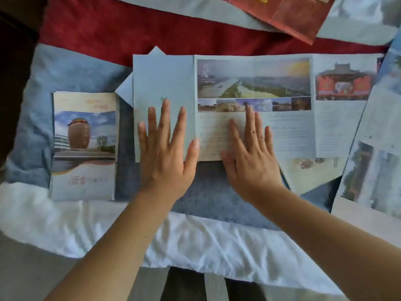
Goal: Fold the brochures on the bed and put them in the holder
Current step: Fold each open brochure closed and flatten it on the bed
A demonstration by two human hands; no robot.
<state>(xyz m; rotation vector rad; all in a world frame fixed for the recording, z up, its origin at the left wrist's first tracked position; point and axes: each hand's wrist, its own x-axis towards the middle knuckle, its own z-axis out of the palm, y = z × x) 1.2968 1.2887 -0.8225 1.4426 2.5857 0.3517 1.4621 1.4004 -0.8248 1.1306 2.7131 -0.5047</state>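
L hand (166, 146) lies flat, palm down, fingers (165, 118) straight & spread wide, pressing the blank left panel folded over the brochure (288, 131) at mid-bed; nothing gripped. R hand (249, 153) just beside it, also flat, fingers (251, 124) straight & closer together, pressing the printed panel right of the fold. A folded brochure (84, 146) lies left on the bed (208, 196), a red brochure (288, 11) far right.

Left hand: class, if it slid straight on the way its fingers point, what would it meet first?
The left hand lies flat on the brochure's blue panel. Its way looks free across that panel to the far edge; beyond lies the red cover, probably reached next.
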